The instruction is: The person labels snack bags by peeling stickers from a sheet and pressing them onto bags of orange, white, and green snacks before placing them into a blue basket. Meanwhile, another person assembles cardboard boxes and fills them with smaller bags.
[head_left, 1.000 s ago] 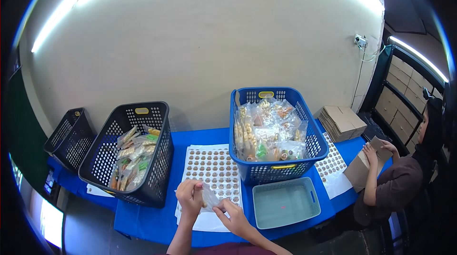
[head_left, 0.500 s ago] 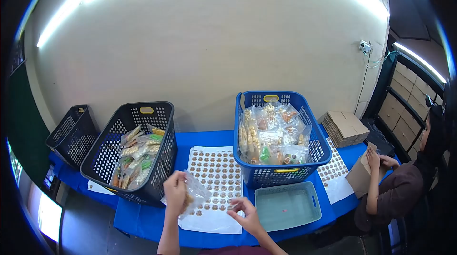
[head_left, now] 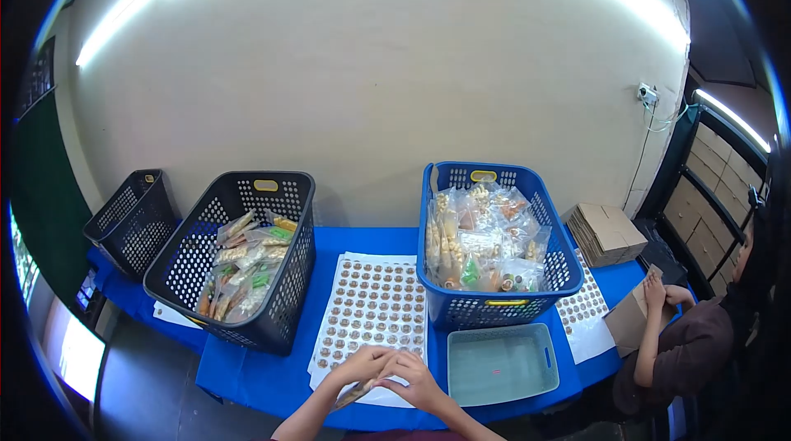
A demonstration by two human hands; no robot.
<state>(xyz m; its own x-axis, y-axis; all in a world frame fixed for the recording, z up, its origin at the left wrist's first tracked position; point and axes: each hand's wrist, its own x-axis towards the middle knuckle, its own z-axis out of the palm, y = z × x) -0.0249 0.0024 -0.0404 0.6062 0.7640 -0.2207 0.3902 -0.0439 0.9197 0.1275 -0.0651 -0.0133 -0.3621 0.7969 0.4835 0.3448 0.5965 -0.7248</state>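
My left hand (head_left: 360,365) and my right hand (head_left: 416,379) meet at the near edge of the white sticker sheet (head_left: 371,305), which carries rows of round brown stickers. A small clear snack packet (head_left: 350,396) shows just under my left hand, which grips it. My right hand's fingertips touch the left hand's fingers at the packet; what they pinch is hidden. To the left stands the black basket (head_left: 284,309) with several snack packets. The blue basket (head_left: 503,309), full of clear snack packets, is to the right.
An empty grey-green tray (head_left: 503,363) lies right of my hands on the blue table (head_left: 247,371). A second black basket (head_left: 132,219) stands far left. Flat cardboard boxes (head_left: 606,231) and another sticker sheet (head_left: 585,309) are at right, where a seated person (head_left: 688,342) handles a box.
My left hand swung the packet left toward the black basket, then came back to the middle. My right hand left the sticker sheet and joined it. The camera shifted slightly.
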